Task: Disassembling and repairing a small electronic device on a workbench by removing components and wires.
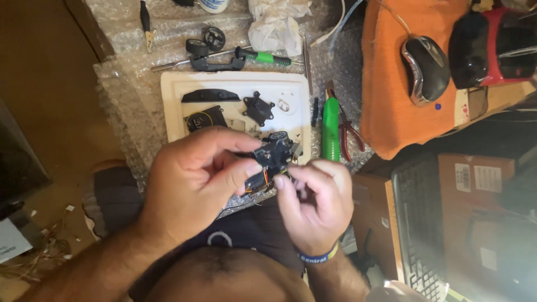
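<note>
My left hand [193, 179] grips a small black device [272, 155] with orange wires hanging under it, thumb and fingers pinching its left side. My right hand [314, 198] holds the same device from below right, fingertips at its underside. A blue and yellow wristband sits on my right wrist. Both hands hover just in front of a white tray [173, 89] that carries several black plastic parts.
Green-handled tool [330, 127] and red-handled pliers [352, 134] lie right of the tray on bubble wrap. A green-handled screwdriver [263, 57], crumpled tissue [276, 25], a mouse [425, 68] on an orange cloth, and a keyboard [417, 223] surround the spot.
</note>
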